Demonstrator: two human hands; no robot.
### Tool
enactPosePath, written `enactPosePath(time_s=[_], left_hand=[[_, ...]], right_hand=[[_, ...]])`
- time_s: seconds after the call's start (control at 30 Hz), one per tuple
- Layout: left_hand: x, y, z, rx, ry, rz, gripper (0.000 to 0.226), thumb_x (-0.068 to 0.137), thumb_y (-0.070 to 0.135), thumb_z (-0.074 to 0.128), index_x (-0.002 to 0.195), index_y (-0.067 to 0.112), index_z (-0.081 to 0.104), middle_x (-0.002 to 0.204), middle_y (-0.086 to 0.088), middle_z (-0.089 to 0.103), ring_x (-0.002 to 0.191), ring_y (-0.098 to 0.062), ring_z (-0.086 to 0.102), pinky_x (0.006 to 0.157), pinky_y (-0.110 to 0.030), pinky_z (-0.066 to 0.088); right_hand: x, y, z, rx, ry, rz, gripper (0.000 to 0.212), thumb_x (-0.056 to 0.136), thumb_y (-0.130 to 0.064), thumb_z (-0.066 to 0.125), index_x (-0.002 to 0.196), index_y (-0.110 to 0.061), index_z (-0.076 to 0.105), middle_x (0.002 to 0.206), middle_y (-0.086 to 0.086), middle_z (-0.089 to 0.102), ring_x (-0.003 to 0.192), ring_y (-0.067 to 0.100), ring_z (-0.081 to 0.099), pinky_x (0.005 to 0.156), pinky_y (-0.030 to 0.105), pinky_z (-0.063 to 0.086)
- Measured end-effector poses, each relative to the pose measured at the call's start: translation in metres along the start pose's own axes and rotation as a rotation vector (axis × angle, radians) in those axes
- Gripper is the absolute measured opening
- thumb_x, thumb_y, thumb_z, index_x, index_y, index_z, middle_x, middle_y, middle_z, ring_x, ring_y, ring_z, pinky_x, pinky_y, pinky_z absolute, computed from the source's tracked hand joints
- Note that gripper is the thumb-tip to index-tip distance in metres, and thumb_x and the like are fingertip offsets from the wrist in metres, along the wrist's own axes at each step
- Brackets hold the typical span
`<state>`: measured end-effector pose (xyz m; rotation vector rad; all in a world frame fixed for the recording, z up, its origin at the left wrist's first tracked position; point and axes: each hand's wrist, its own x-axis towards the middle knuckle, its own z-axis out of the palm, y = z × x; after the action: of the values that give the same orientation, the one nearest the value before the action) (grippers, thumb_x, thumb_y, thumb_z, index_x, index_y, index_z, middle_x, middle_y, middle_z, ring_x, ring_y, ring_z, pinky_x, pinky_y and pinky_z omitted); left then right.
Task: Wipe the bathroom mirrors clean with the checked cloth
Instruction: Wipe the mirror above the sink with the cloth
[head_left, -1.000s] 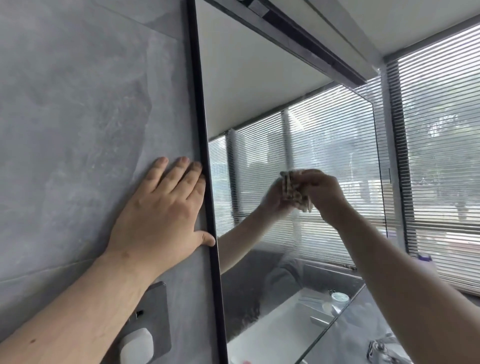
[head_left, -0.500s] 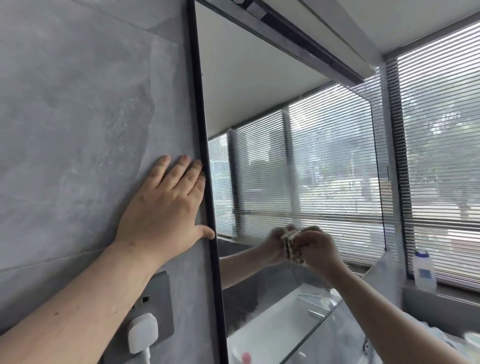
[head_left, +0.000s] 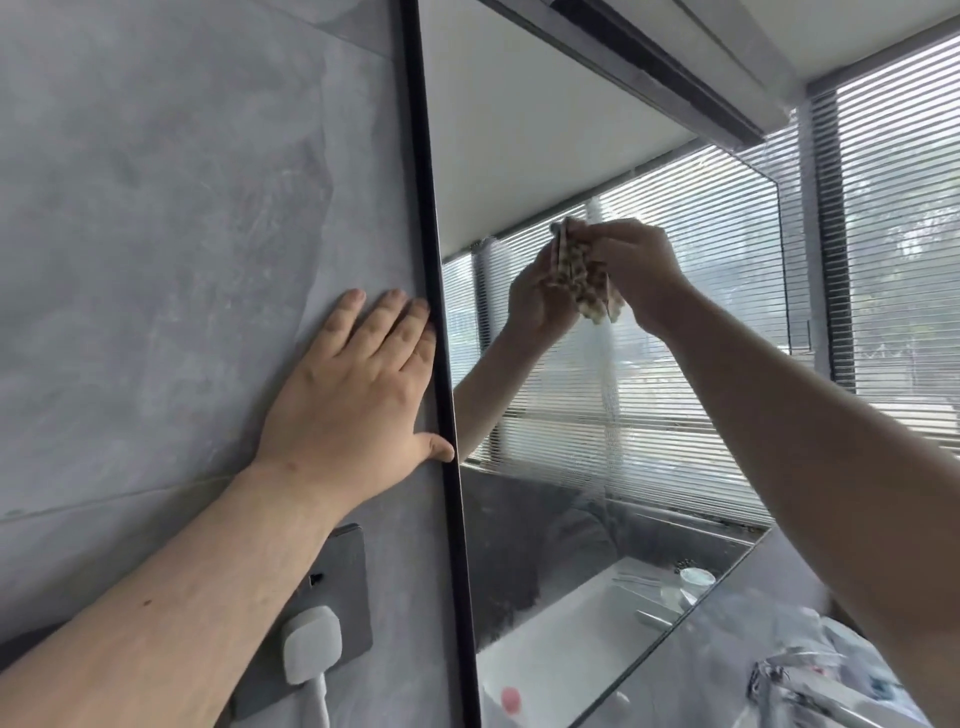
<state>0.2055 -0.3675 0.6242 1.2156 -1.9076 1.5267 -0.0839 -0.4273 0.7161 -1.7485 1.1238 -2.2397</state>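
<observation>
Grey stone-look wall tile (head_left: 156, 234) fills the nine o'clock side, and a left hand (head_left: 353, 395) lies flat on it, fingers straight and close together, thumb tip touching the black mirror frame (head_left: 441, 364). At two o'clock from that hand, the right hand (head_left: 636, 273) has its fingers curled round a bunched checked cloth (head_left: 579, 273), pressing it against the mirror (head_left: 571, 441) high on the glass. At seven o'clock, a white plug (head_left: 310, 644) sits in a dark wall socket (head_left: 348, 582). Window blinds (head_left: 904, 234) hang at three o'clock.

White plug (head_left: 310, 644) in grey wall socket (head_left: 347, 582), blinds (head_left: 898, 218)
</observation>
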Motion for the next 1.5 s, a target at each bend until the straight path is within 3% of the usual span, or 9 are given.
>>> enactPosePath(time_s=[0.17, 0.3, 0.4, 0.5, 0.7, 0.9, 1.0, 1.17, 1.5], left_hand=[[0.001, 0.0, 0.001, -0.003, 0.015, -0.002, 0.113, 0.066, 0.081, 0.054, 0.143, 0.0, 0.047, 0.153, -0.016, 0.042, 0.145, -0.032, 0.033, 0.121, -0.053, 0.017], [0.001, 0.001, 0.001, -0.018, 0.017, -0.006, 0.113, 0.064, 0.08, 0.058, 0.142, -0.001, 0.048, 0.152, -0.017, 0.044, 0.145, -0.033, 0.035, 0.121, -0.054, 0.019], [0.001, 0.002, 0.0, -0.014, 0.007, -0.004, 0.112, 0.064, 0.08, 0.058, 0.142, 0.0, 0.047, 0.152, -0.017, 0.043, 0.145, -0.033, 0.034, 0.121, -0.054, 0.017], [0.0, 0.001, -0.001, -0.012, -0.001, -0.004, 0.112, 0.066, 0.08, 0.058, 0.143, 0.0, 0.047, 0.153, -0.016, 0.042, 0.146, -0.032, 0.033, 0.121, -0.054, 0.017], [0.0, 0.001, -0.005, -0.002, -0.025, 0.001, 0.111, 0.066, 0.081, 0.054, 0.143, 0.0, 0.047, 0.154, -0.016, 0.041, 0.146, -0.033, 0.032, 0.121, -0.054, 0.016], [-0.001, 0.001, -0.006, 0.006, -0.046, -0.003, 0.111, 0.068, 0.082, 0.047, 0.145, 0.002, 0.045, 0.156, -0.015, 0.038, 0.148, -0.031, 0.029, 0.123, -0.052, 0.013], [-0.001, 0.001, -0.006, 0.007, -0.037, -0.003, 0.111, 0.067, 0.082, 0.044, 0.144, 0.002, 0.046, 0.155, -0.015, 0.04, 0.147, -0.032, 0.03, 0.123, -0.052, 0.013], [0.0, 0.001, -0.003, 0.001, -0.011, 0.004, 0.11, 0.065, 0.08, 0.053, 0.141, 0.0, 0.05, 0.153, -0.016, 0.043, 0.145, -0.032, 0.034, 0.122, -0.053, 0.017], [-0.001, 0.001, -0.004, 0.041, -0.024, -0.01, 0.112, 0.068, 0.082, 0.047, 0.146, 0.001, 0.043, 0.156, -0.015, 0.038, 0.147, -0.031, 0.029, 0.122, -0.052, 0.014]], right_hand=[[-0.04, 0.026, -0.005, -0.059, -0.139, -0.053, 0.024, 0.078, -0.001, 0.071, 0.079, -0.025, 0.074, 0.095, -0.002, 0.066, 0.088, 0.008, 0.064, 0.073, 0.019, 0.051], [-0.08, 0.053, -0.009, -0.209, -0.225, -0.107, 0.039, 0.071, 0.005, 0.076, 0.074, -0.033, 0.07, 0.095, -0.008, 0.061, 0.087, 0.009, 0.063, 0.067, 0.01, 0.048], [-0.116, 0.083, -0.012, -0.318, -0.268, -0.094, 0.041, 0.065, -0.003, 0.076, 0.063, -0.043, 0.068, 0.092, -0.013, 0.055, 0.085, 0.023, 0.06, 0.067, 0.026, 0.051], [-0.155, 0.116, -0.017, -0.418, -0.309, -0.217, 0.029, 0.059, -0.034, 0.069, 0.088, -0.038, 0.067, 0.092, -0.016, 0.053, 0.093, 0.03, 0.055, 0.077, 0.044, 0.052], [-0.206, 0.149, -0.017, -0.438, -0.298, -0.34, 0.027, 0.064, -0.041, 0.07, 0.089, -0.034, 0.063, 0.093, -0.016, 0.054, 0.092, 0.019, 0.047, 0.079, 0.044, 0.047], [-0.149, 0.091, 0.009, -0.348, -0.136, -0.251, 0.022, 0.068, -0.012, 0.068, 0.082, -0.028, 0.066, 0.092, -0.003, 0.056, 0.089, 0.031, 0.059, 0.075, 0.034, 0.049], [-0.101, 0.04, 0.021, -0.312, -0.061, -0.201, 0.019, 0.076, -0.003, 0.071, 0.089, -0.017, 0.074, 0.101, 0.002, 0.063, 0.093, 0.023, 0.062, 0.077, 0.028, 0.047], [-0.011, -0.033, 0.044, -0.103, 0.055, -0.186, 0.023, 0.083, -0.007, 0.067, 0.095, -0.027, 0.07, 0.099, -0.006, 0.069, 0.088, 0.009, 0.064, 0.082, 0.028, 0.054], [-0.048, -0.029, 0.057, -0.084, -0.117, -0.275, 0.034, 0.078, -0.012, 0.066, 0.104, -0.034, 0.066, 0.111, -0.007, 0.065, 0.101, 0.012, 0.063, 0.09, 0.036, 0.056]])
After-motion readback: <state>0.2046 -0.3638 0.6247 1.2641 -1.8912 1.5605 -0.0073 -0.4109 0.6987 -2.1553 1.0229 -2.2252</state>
